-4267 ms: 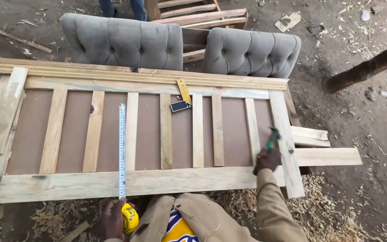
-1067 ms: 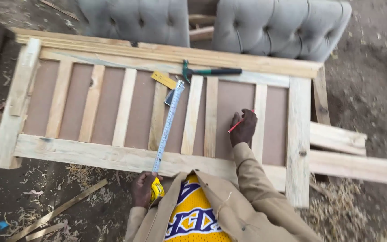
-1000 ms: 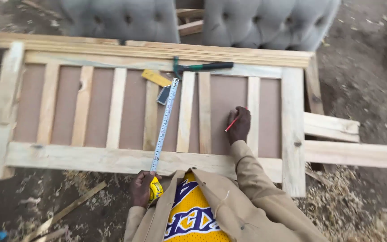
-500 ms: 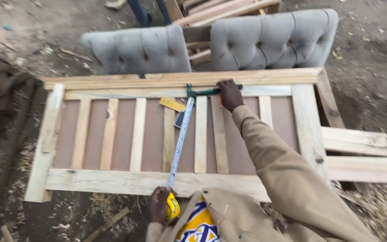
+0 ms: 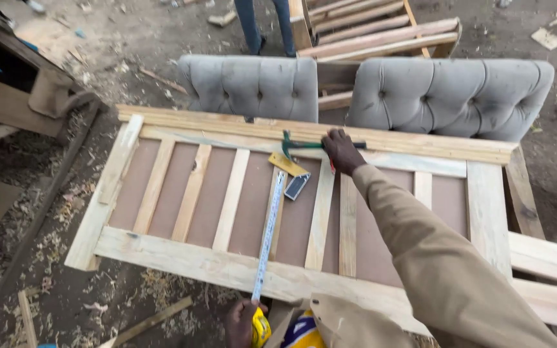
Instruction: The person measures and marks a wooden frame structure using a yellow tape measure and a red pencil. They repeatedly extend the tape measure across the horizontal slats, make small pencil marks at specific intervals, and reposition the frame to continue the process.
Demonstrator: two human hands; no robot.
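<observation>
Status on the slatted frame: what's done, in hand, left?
Done: wooden frame has slats fixed over a brown backing board. In hand: left hand holds a yellow tape measure, its blade stretched up across the frame; right hand is on the green-handled hammer at the top rail. Left: no upholstery on it, unlike the grey tufted cushions behind.

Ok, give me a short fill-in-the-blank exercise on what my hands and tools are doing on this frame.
1. The left hand holds a yellow ____ measure.
2. The right hand rests on the green-handled ____.
3. The tape blade stretches across the wooden ____.
4. Beyond it stand two grey tufted ____.

Missing words: tape; hammer; frame; cushions
</observation>
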